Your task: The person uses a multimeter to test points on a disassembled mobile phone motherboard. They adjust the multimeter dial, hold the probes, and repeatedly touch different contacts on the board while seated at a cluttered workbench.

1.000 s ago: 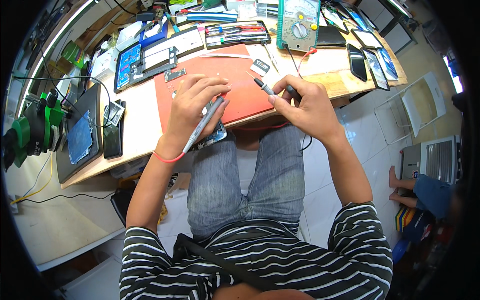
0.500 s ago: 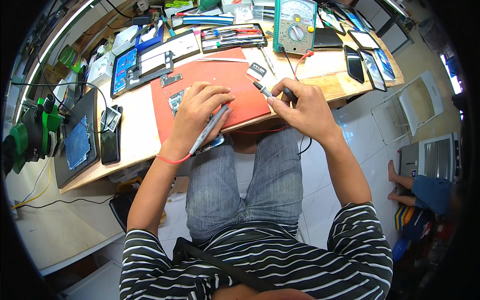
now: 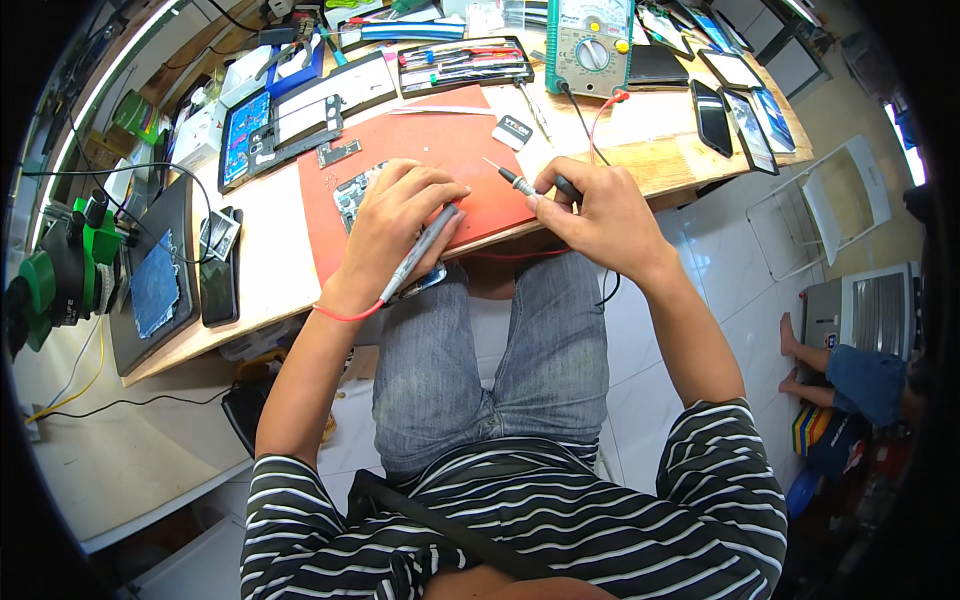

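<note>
Left of centre on the orange mat [image 3: 440, 138], an opened phone [image 3: 350, 200] with exposed circuitry lies partly hidden under the left hand [image 3: 390, 222]; whether the fingers touch it, I cannot tell. That hand grips a grey probe [image 3: 422, 252] trailing a red lead [image 3: 345, 318]. Right of centre, the right hand [image 3: 605, 215] pinches a black-and-grey probe [image 3: 520, 183], its thin bare tip apart from the phone. Good handling, I judge, means fingers behind the metal tips, tips apart from each other, and leads slack. Above, by the mat's right edge, a black-and-white packet [image 3: 513, 131] bears bold lettering. Further up, a green multimeter [image 3: 592, 52] shows a printed scale and marked dial, the smallest print too fine to read.
</note>
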`<state>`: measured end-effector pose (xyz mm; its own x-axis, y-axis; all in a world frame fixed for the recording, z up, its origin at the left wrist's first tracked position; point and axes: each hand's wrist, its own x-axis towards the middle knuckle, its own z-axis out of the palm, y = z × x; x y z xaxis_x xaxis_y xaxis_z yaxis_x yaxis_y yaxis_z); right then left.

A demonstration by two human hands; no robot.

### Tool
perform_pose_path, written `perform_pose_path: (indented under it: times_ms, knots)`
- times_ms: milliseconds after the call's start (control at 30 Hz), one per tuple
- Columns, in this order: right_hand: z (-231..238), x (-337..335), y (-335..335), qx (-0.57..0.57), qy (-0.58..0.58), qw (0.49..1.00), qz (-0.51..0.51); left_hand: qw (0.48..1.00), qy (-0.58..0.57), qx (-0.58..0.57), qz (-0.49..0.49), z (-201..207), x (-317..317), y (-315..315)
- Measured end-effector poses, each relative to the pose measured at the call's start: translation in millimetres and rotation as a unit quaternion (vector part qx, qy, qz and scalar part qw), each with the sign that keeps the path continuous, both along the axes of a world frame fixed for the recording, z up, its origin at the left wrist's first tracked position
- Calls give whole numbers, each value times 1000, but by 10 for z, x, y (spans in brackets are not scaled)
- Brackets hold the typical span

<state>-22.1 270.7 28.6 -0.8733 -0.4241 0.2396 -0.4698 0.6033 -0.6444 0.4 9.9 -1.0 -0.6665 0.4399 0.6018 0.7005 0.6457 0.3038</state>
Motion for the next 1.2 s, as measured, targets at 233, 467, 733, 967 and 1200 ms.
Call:
perform_pose_path:
  times_ms: [233, 467, 733, 967, 1200]
  knots:
    - [-81, -32, -50, 0, 24, 999, 28, 1000, -3, -2, 3, 16, -25, 15]
    - [-96, -109, -64, 14, 18, 999, 41, 1000, -15, -12, 12, 44, 4, 37]
    - [-96, -109, -75, 11, -5, 999, 47, 999, -36, -34, 5, 74, -12, 34]
    - [-169, -153, -43, 13, 21, 998, 57, 998, -43, -39, 2, 82, -22, 50]
    - [-214, -165, -37, -1, 26, 997, 71, 998, -47, -43, -11, 88, -35, 64]
